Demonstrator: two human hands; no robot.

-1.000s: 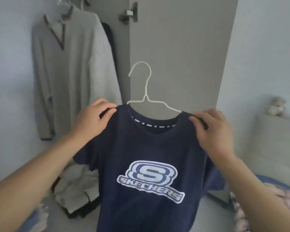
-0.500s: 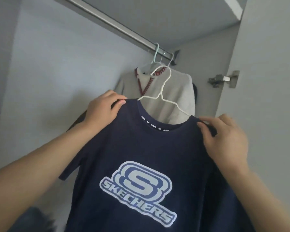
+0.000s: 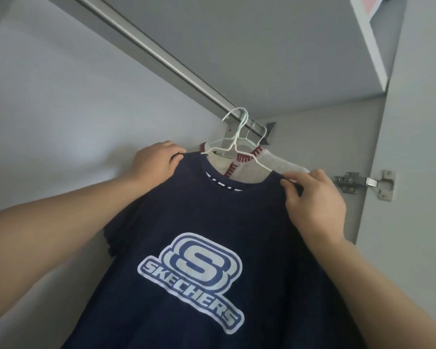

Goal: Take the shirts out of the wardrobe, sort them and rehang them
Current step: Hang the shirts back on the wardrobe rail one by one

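Note:
A navy T-shirt (image 3: 212, 222) with a white and blue logo hangs on a white wire hanger (image 3: 233, 144). The hanger's hook reaches the metal wardrobe rail (image 3: 146, 49) near its right end. My left hand (image 3: 154, 163) grips the shirt's left shoulder. My right hand (image 3: 312, 197) pinches the shirt's right shoulder near the collar. Behind the navy shirt a grey sweater (image 3: 275, 165) with red-striped collar trim hangs on the same rail.
The wardrobe's back wall (image 3: 73, 117) is to the left. An open door panel (image 3: 418, 172) with a metal hinge (image 3: 363, 183) stands on the right. The wardrobe's top panel (image 3: 262, 46) is just above the rail.
Both hands have lifted the navy shirt up toward the rail, and the hanger's hook now sits at the rail beside the grey sweater's hanger. The view has tilted upward.

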